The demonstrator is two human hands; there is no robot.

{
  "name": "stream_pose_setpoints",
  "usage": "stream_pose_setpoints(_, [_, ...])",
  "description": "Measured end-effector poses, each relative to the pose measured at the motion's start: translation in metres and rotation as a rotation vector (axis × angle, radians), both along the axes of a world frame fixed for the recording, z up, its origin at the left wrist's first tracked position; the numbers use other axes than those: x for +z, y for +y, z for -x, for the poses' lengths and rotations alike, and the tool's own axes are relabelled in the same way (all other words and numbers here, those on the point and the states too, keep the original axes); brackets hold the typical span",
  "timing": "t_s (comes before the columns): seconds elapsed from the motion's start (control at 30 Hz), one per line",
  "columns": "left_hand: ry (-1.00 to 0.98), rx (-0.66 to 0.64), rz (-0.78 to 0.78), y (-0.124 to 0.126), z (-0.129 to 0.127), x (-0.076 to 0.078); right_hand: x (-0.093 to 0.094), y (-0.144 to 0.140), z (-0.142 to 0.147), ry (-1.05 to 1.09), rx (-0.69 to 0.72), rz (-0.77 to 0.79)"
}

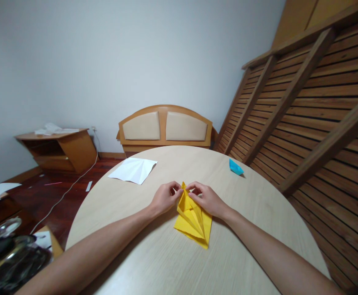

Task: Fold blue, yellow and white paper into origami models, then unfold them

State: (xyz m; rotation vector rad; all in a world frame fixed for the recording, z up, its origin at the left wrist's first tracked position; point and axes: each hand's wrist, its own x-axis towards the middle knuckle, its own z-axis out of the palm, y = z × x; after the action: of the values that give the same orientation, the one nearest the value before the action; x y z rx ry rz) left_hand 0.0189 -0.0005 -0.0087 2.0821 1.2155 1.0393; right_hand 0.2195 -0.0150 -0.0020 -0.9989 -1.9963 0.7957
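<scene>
A partly folded sheet of yellow paper [194, 221] rests on the round wooden table [130, 258], its narrow tip pointing away from me and its wide, creased end toward me. My left hand [166, 198] pinches the left edge near that tip. On the opposite side, my right hand [206, 199] grips the paper close to the tip, thumb and fingers together. Creases and raised flaps show along the middle of the sheet. The fingertips cover part of the upper edges.
A creased white sheet of paper [134, 170] lies at the table's far left. Toward the far right sits a small blue folded paper boat [236, 167]. Wooden slats [320, 123] lean along the right side. A glass pot [19, 254] stands lower left, beyond my left forearm.
</scene>
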Motion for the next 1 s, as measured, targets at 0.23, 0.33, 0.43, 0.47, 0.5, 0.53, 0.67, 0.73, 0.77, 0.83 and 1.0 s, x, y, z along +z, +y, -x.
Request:
stream_pose_setpoints(0.23, [0.115,0.145,-0.032,0.005,0.007,-0.004,0.007,-0.004,0.001,-0.116,-0.099,-0.167])
stream_pose_setpoints(0.33, [0.141,0.18,-0.028,0.008,0.009,-0.006,0.012,-0.009,0.003,-0.144,-0.056,-0.074])
stream_pose_setpoints(0.43, [0.142,0.186,-0.001,0.008,0.01,-0.007,0.015,-0.012,0.005,-0.153,-0.029,-0.001])
stream_pose_setpoints(0.47, [0.137,0.188,0.008,0.008,0.01,-0.007,0.016,-0.013,0.005,-0.158,-0.032,0.009])
stream_pose_setpoints(0.5, [0.13,0.191,0.014,0.008,0.01,-0.006,0.016,-0.014,0.005,-0.164,-0.031,0.022])
stream_pose_setpoints(0.53, [0.123,0.194,0.017,0.008,0.01,-0.006,0.017,-0.014,0.005,-0.173,-0.022,0.038])
stream_pose_setpoints(0.67, [0.064,0.16,0.0,0.006,0.008,-0.005,0.015,-0.016,0.005,-0.222,0.049,0.105])
stream_pose_setpoints(0.73, [0.011,0.115,-0.009,0.005,0.007,-0.004,0.012,-0.015,0.005,-0.245,0.058,0.115])
stream_pose_setpoints(0.77, [-0.013,0.095,-0.01,0.005,0.006,-0.004,0.011,-0.014,0.005,-0.254,0.055,0.111])
stream_pose_setpoints(0.83, [-0.037,0.08,-0.003,0.005,0.005,-0.003,0.01,-0.013,0.004,-0.275,0.06,0.082])
stream_pose_setpoints(1.0, [-0.011,0.106,0.03,0.002,0.007,0.003,0.017,-0.016,0.002,-0.365,0.136,-0.036])
